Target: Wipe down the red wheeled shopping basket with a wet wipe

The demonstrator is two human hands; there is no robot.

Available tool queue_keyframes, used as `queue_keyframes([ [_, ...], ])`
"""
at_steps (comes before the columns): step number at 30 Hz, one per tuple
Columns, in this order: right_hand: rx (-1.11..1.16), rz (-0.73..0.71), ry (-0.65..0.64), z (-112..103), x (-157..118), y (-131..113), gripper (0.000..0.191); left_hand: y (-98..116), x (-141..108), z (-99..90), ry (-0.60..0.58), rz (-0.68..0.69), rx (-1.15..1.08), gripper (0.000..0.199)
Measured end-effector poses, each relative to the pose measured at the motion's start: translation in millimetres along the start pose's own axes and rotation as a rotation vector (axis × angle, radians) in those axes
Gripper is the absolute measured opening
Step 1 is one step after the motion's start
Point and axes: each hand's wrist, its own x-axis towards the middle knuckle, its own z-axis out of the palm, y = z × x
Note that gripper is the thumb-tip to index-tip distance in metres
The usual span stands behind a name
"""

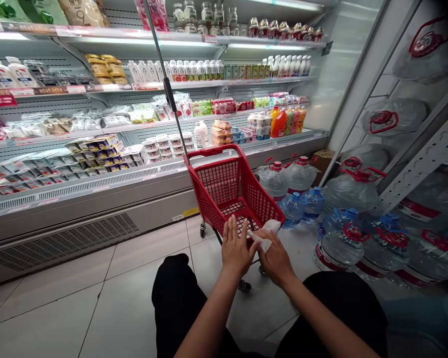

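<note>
My left hand (235, 251) is held out in front of me, back upward, with its fingers stretched. Close beside it, my right hand (278, 261) grips a crumpled white tissue (268, 234), which sticks out past the fingers toward the left hand. Part of the tissue is hidden by the right hand. Just beyond both hands stands a small red shopping cart (256, 189) with a latticed plastic basket. A thin black-and-grey pole (168, 92) rises from the cart's far left corner.
A refrigerated display case (153, 191) with bottles, cups and packets on its shelves runs behind the cart. Large water bottles (339, 248) crowd the floor at the right, beside a white perforated metal rack post (418, 154). Pale floor tiles (134, 298) lie at the left.
</note>
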Motion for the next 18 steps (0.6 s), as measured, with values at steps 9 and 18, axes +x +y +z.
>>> queue_keyframes([
  [9,-0.032,-0.133,-0.124,-36,-1,32,0.06,-39,-19,-22.2,-0.032,0.041,-0.016,0.08],
  [18,0.022,-0.065,-0.071,-16,-17,-14,0.067,-22,-16,-17.1,-0.007,-0.04,-0.008,0.079],
])
